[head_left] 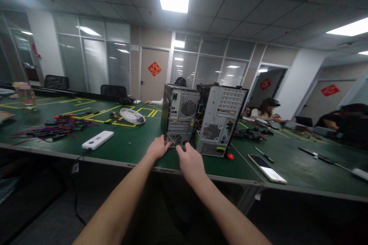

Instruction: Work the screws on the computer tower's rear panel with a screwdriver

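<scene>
Two desktop computer towers stand upright side by side, their backs facing me. My left hand (157, 148) grips the lower left corner of the left computer tower (181, 116), with its fingers along the dark side and its thumb at the back panel. Close to the bottom of that same panel, my right hand (192, 161) is closed in a pinch. A small dark and red piece shows by its fingertips; I cannot make out what it is. Immediately to the right is the second computer tower (214, 122), which neither hand visibly touches.
A white power bank (98, 140) with a cable, a heap of thin wires (53, 128) and a white round grille (132, 116) lie left. A phone (267, 168), a red-tipped tool (230, 155) and dark cables (253, 134) lie right. Other people sit across the table.
</scene>
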`<action>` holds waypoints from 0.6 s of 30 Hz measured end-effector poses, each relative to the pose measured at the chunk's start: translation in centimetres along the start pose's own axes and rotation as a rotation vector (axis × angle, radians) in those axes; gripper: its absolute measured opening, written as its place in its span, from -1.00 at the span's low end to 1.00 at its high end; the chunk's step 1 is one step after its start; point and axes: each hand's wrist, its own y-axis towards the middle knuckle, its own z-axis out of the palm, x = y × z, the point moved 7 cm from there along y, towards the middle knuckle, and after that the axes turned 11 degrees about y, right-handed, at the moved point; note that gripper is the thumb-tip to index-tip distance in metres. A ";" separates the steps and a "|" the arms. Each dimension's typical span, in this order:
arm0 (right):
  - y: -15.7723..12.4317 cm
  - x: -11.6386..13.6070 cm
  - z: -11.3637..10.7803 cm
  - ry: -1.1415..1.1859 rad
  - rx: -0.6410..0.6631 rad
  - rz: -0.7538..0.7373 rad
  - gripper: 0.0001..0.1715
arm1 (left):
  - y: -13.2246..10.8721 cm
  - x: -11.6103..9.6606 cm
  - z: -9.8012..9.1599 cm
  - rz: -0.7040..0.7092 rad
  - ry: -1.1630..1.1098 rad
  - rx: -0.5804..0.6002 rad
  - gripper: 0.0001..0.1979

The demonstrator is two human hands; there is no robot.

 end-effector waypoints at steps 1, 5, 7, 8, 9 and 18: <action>-0.1 -0.3 0.1 0.015 -0.005 0.017 -0.74 | 0.1 0.1 0.1 -0.001 -0.003 0.000 -0.44; -0.2 -1.2 0.1 0.078 -0.034 0.051 -0.77 | 0.3 0.2 0.4 0.004 -0.014 -0.008 -0.42; -0.1 -1.5 0.0 0.075 -0.038 0.038 -0.77 | 0.4 0.3 0.6 0.006 -0.015 -0.008 -0.42; -0.1 -1.5 -0.1 0.064 -0.035 0.022 -0.76 | 0.5 0.3 0.6 0.006 -0.015 -0.008 -0.42; 0.0 -1.5 -0.1 0.051 -0.032 0.003 -0.75 | 0.5 0.3 0.7 0.005 -0.015 -0.006 -0.42; -0.7 -2.0 0.8 0.009 -0.072 -0.092 -0.66 | 0.7 0.5 1.2 0.012 -0.024 -0.035 -0.41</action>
